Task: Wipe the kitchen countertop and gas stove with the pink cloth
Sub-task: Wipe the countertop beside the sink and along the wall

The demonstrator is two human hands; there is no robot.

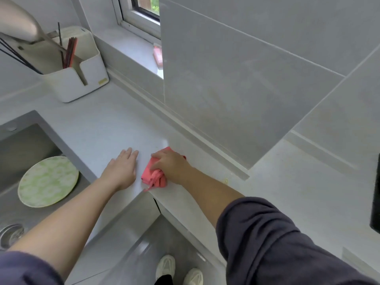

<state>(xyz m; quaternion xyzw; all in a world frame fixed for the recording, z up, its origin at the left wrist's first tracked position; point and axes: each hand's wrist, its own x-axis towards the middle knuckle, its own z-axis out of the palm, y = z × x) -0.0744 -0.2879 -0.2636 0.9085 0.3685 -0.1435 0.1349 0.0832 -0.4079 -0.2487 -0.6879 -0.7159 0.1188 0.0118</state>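
The only label I can find is a small gold tag (103,81) on the front of the white utensil holder (82,83) in the upper left of the frame. It is too small to read.

My right hand (170,165) sits just below the middle of the frame, knuckles up, with the fingers curled down over the pink cloth (154,176). It grips the bunched cloth and presses it onto the countertop (98,132), close to the counter's inner corner. A loose fold and a thin strip of the cloth stick out below my wrist.

My left hand (121,171) lies palm down on the countertop just beside the cloth, to its left. Its fingers are straight and close together and hold nothing.

At the left edge is the sink (37,118), with a green-patterned plate (48,182) leaning inside it. Dark and red chopsticks (70,52) stand in the holder. A pink object (158,56) lies on the window sill at upper centre, though I cannot tell what it is. A dark edge (376,194) shows at the far right, cut off by the frame.
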